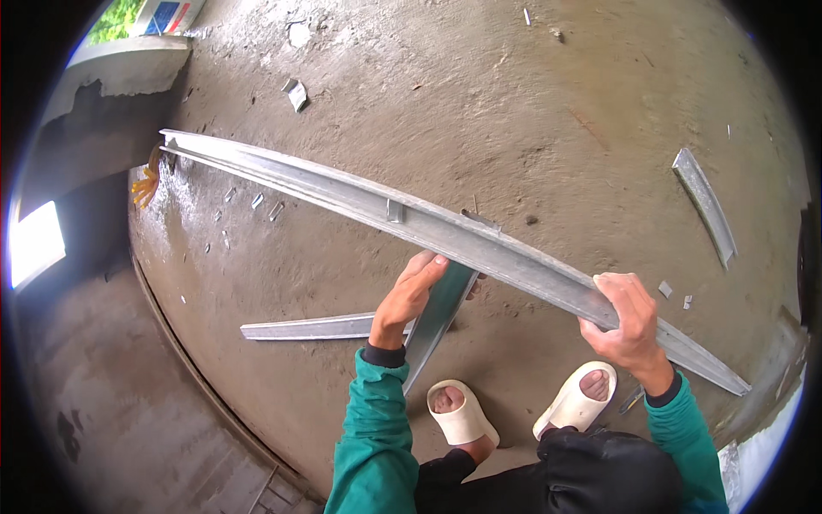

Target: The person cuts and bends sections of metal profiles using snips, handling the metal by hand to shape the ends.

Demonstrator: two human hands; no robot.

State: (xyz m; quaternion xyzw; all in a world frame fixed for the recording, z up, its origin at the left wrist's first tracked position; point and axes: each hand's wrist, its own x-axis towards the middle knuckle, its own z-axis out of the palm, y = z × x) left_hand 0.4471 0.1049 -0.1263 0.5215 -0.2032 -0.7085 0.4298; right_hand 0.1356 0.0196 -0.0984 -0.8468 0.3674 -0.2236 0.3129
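A long metal channel runs slantwise across the view, from the far left down to the near right. My right hand is closed around its near right part, thumb below and fingers over the top. With my left hand I grip a short metal channel, whose upper end meets the long one's near edge. Some left fingers are hidden behind this short piece. A small metal tab stands inside the long channel. Partly behind my left wrist, another channel piece lies on the floor.
A cut channel piece rests on the wet concrete floor at the right. Small metal scraps and a bent offcut are scattered about. The floor edge drops off at lower left. My slippers stand below the channels.
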